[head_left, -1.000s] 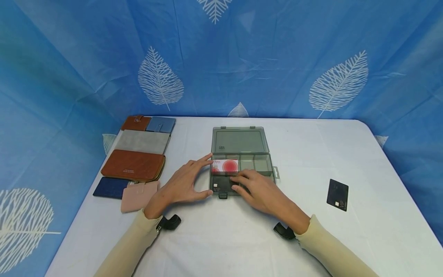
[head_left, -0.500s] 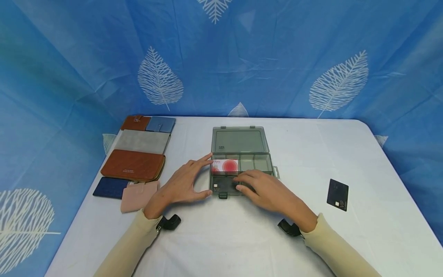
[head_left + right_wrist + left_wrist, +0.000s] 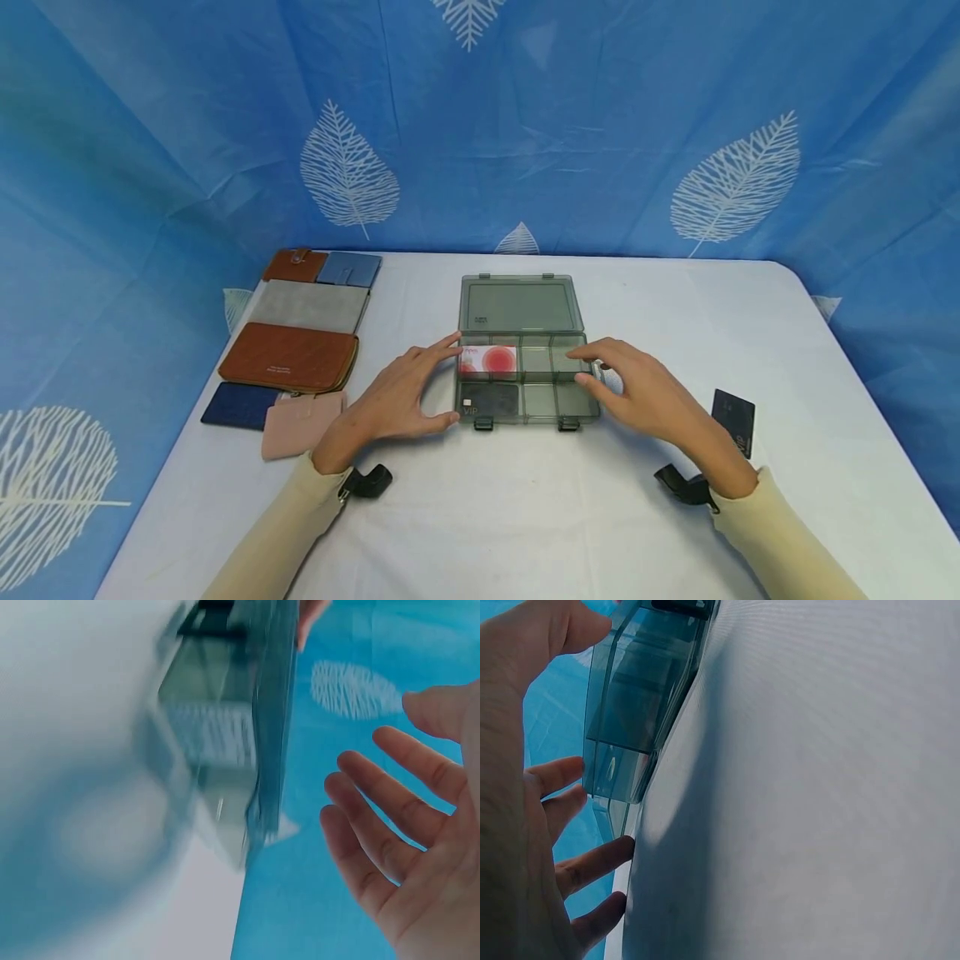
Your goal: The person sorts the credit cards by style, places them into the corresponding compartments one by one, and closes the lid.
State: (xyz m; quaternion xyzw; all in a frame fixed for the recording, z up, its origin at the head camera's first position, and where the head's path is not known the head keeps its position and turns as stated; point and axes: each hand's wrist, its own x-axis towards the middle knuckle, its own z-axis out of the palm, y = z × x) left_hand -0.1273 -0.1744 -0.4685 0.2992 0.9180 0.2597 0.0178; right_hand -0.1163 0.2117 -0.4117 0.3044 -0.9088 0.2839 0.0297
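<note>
A translucent green compartment box [image 3: 540,403] lies in the middle of the table, its lid [image 3: 521,303] folded back. In its left compartments are a white and red card [image 3: 487,360] at the back and a black VIP card [image 3: 491,402] at the front. My left hand [image 3: 401,396] is at the box's left side, thumb and fingers spread apart; in the left wrist view fingertips [image 3: 571,766] meet its wall. Over the box's right edge hovers my right hand [image 3: 637,387], relaxed and holding nothing. The right wrist view shows that hand [image 3: 416,825] apart from the box.
Another black card [image 3: 733,414] lies at the right, partly behind my right forearm. At the left are a brown zip wallet [image 3: 288,357], a grey wallet [image 3: 311,306], a navy one [image 3: 238,406], a pink one [image 3: 303,425], a small brown one [image 3: 294,266] and a blue one [image 3: 349,269].
My right hand has lifted off the black card in the front left compartment and moved right to the box's edge. That card stays in the box; my left hand has not moved.
</note>
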